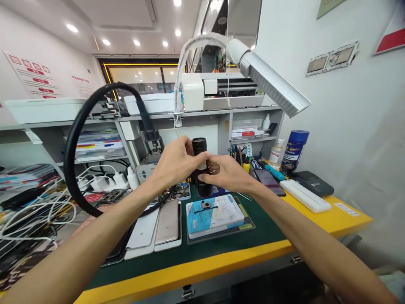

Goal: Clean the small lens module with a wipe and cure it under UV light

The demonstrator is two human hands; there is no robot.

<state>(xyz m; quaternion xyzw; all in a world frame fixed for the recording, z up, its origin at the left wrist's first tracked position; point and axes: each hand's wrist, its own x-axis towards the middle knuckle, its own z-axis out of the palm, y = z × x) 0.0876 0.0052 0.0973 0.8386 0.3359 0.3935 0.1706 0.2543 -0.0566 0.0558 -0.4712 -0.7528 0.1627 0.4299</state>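
Observation:
Both hands grip a black lens-like cylinder (204, 189), held upright above the bench. My left hand (177, 162) has its fingers closed round the upper part. The fingers of my right hand (226, 172) press against the middle from the other side. Just below and in front of the cylinder lies a blue and white box (218, 219), with a small dark part with a thin flex cable (206, 206) on top. The box rests on a mat with a dark grid (248, 219). Fingers hide part of the cylinder's middle.
A white lamp (275, 84) arches overhead. Left of the box lie several phones (167, 221). A thick black hose (71, 156) loops near my left forearm, beside tangled white cables (41, 219). A blue spray can (294, 150) and a white bar-shaped device (305, 195) stand and lie at right.

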